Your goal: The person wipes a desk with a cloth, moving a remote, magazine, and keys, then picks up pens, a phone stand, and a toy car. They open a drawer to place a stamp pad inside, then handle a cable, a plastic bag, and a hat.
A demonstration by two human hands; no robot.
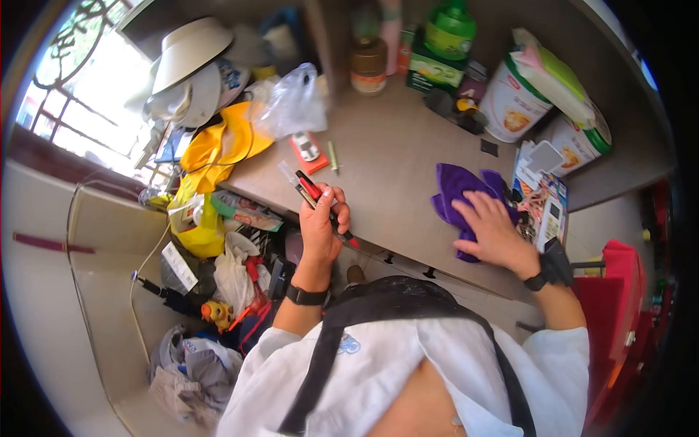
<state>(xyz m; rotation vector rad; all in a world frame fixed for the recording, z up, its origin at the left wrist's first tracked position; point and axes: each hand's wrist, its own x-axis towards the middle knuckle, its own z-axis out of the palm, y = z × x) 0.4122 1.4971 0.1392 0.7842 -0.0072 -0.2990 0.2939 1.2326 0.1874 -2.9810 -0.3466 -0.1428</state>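
Several pens (309, 185), some black and red and one with a clear end, are gripped in my left hand (320, 226) above the front edge of the desk (386, 167). My right hand (494, 229) lies with its fingers spread on a crumpled purple cloth (453, 191), pressing on it near the desk's right side. Beyond the left hand lie a white toy car (307, 148) on a red-orange piece and a thin green stick-like item (333, 156). Just right of the cloth are a white remote-like device (550, 218) and small jumbled items.
White tubs (510, 102) with green rims, a green bottle (450, 33) and a brown jar (368, 65) stand at the back. Left are a plastic bag (295, 102), yellow cloth (226, 146) and hats (193, 54). A red chair (608, 313) is at right.
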